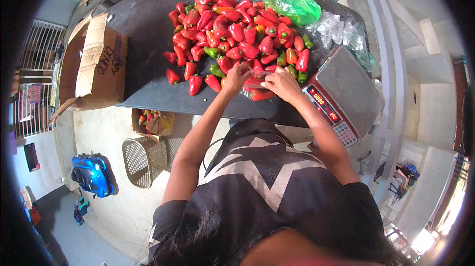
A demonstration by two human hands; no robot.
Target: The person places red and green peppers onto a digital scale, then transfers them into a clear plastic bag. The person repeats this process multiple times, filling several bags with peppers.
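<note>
Both hands meet over the near edge of a large pile of mostly red peppers [236, 32] on a black table. Between them is a clear plastic bag [256, 82], with red peppers lying in or just under it. My left hand [239, 77] pinches one side of the bag's mouth with thumb and fingertips. The other side of the bag is gripped by my right hand [281, 83]. Close to my right hand stands a digital scale [343, 91] with a flat metal plate and a lit red display. A few green peppers [216, 70] lie among the red ones.
An open cardboard box [102, 65] with handwriting stands at the table's left end. Behind the scale lie a green plastic bag [293, 6] and crumpled clear bags [334, 30]. On the floor are a plastic basket [144, 160], a smaller box of peppers [163, 123] and a blue backpack [92, 175].
</note>
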